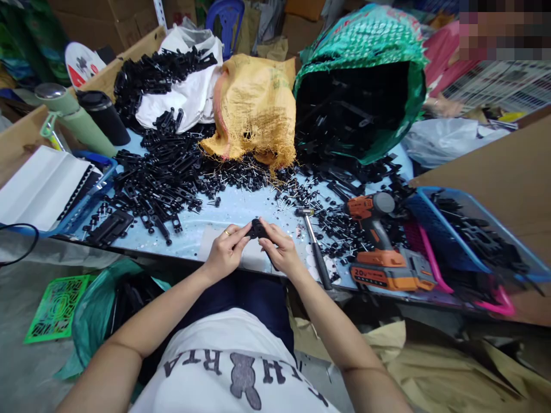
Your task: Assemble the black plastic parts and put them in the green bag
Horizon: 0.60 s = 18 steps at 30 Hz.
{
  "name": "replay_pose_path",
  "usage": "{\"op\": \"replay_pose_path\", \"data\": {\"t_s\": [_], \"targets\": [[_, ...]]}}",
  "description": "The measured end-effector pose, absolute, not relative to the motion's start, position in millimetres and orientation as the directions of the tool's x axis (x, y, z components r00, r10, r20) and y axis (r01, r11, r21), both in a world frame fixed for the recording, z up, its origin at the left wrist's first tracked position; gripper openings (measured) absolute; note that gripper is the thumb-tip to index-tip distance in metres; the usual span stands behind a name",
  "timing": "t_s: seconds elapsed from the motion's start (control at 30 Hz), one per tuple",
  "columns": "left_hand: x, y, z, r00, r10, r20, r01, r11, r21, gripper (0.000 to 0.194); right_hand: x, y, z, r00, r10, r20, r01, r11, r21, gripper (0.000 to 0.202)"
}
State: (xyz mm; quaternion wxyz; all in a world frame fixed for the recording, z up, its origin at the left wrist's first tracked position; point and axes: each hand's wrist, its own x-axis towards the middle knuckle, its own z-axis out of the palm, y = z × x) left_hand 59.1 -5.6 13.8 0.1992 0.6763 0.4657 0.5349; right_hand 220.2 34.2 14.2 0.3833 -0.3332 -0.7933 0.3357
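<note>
To the left of the yellow sack, long black pieces lie tangled in a broad heap, and a flat black piece sits at the heap's near edge. From where I stand I can't tell whether any of those are finished or still waiting their turn; nothing over there looks sorted or stacked.

On the near side of the sack, the left hand pinches one side of a small black part between thumb and fingers. That part is held up just over the near edge of the bench, and the right hand has its other side, thumb and fingers closed on it too. It seems partway through being handled, though the fingers cover too much to say what has been fitted to it. Between the sack and the hands, metal pins with black heads lie loose, plenty of them unused by the look of it.

Right of the sack, the hammer rests untouched, and farther right a green sack gapes, well filled with more black pieces. Nearer than that stands the orange drill, idle, and beyond it a blue basket holds dark parts, perhaps completed ones, perhaps not.
</note>
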Motion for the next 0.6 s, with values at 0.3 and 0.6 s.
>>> {"op": "replay_pose_path", "data": {"t_s": [0.3, 0.6], "targets": [[66.3, 1.2, 24.7, -0.047, 0.784, 0.619, 0.428, -0.544, 0.722, 0.035, 205.4, 18.3, 12.4, -0.295, 0.77, 0.566, 0.352, 0.638, -0.684, 0.05], [51.8, 18.4, 6.8, 0.038, 0.855, 0.517, 0.404, -0.486, 0.775, 0.032, 207.8, 32.7, -8.7, -0.376, 0.795, 0.476, 0.325, 0.594, -0.736, 0.049]]}}
